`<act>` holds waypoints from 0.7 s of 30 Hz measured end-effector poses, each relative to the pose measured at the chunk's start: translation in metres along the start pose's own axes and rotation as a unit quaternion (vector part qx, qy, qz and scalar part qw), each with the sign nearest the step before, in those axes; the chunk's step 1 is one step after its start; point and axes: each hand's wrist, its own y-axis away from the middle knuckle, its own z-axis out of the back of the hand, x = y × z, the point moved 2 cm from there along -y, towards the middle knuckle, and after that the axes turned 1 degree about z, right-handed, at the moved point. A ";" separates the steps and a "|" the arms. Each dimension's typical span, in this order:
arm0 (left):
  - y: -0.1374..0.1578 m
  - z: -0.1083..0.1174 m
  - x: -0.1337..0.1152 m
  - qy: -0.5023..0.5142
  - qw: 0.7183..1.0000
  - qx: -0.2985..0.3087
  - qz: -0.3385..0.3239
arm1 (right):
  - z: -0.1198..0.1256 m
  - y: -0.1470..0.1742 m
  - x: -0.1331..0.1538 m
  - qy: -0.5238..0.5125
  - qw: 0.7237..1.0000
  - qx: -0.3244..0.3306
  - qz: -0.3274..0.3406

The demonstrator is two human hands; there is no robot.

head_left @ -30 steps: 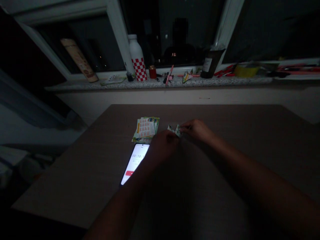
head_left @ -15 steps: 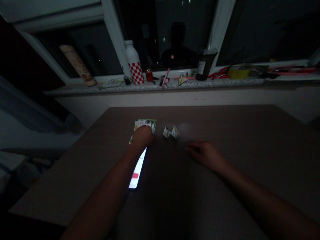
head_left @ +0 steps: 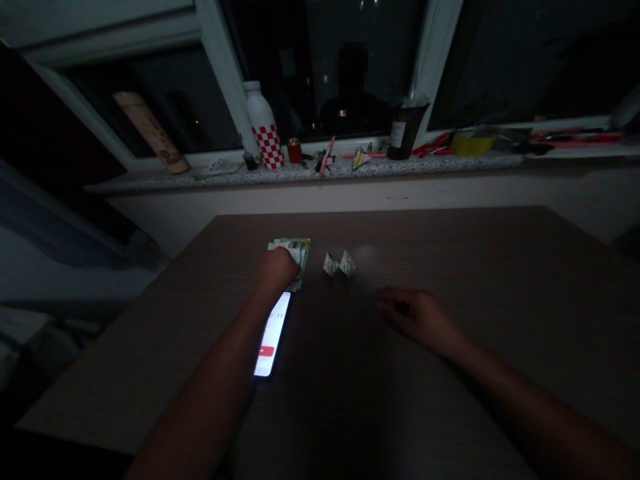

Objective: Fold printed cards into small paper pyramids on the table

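Observation:
My left hand (head_left: 278,269) is closed at the stack of small printed paper sheets (head_left: 304,252), its fingers pinched at the top sheet; the fingertips are partly hidden. A lit phone (head_left: 273,340) lies below that hand, partly covered by my forearm. Two small folded paper pieces (head_left: 347,265) stand side by side, to the right of the stack. Further right, my right hand (head_left: 423,317) rests on the table with loosely bent fingers, a gap between thumb and fingers, and nothing visible in it.
The brown table (head_left: 475,253) reaches to the wall under a dark window. On the stone sill (head_left: 295,175) stand a checkered bottle (head_left: 267,137), a leaning tan cylinder (head_left: 153,133), a small red jar (head_left: 294,151), a dark container (head_left: 404,137) and a yellow roll (head_left: 473,143).
My left hand has drawn back slightly to the left over the stack, showing more of the sheets and phone. My right hand stays nearly in place. The view has shifted a little.

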 end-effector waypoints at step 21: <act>0.126 -0.003 -0.086 0.504 0.838 0.125 -0.167 | -0.009 0.016 -0.004 -0.354 0.934 -0.046 -0.034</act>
